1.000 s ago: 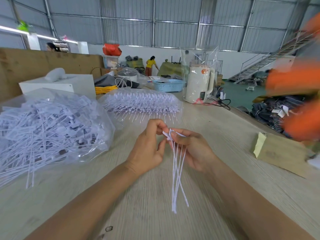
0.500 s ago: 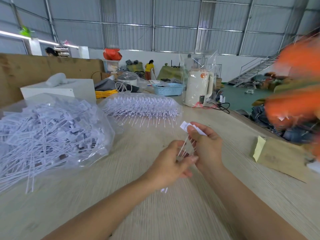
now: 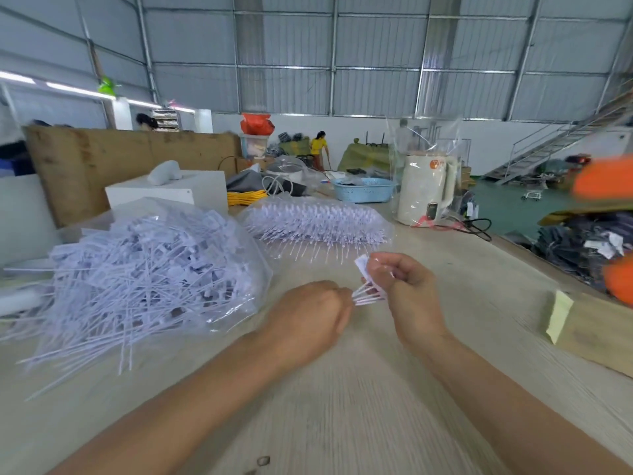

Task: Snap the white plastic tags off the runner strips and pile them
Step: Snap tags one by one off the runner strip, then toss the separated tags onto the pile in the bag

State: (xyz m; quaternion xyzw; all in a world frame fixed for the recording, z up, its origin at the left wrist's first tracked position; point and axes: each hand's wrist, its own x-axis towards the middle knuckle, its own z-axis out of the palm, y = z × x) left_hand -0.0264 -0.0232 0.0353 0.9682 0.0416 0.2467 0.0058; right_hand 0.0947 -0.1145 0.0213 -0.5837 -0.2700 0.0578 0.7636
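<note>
Only thin white tags (image 3: 368, 296), fanned.

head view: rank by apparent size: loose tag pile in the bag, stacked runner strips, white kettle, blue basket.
1. loose tag pile, largest, though nearest the camera
2. stacked runner strips
3. white kettle
4. blue basket, smallest; it sits farther back, so true size is unsure

A clear plastic bag of loose white plastic tags (image 3: 137, 269) is set left on the pale wooden bench (image 3: 342, 406); a stacked bundle of white runner strips (image 3: 315, 222) is placed behind it to the right.
</note>
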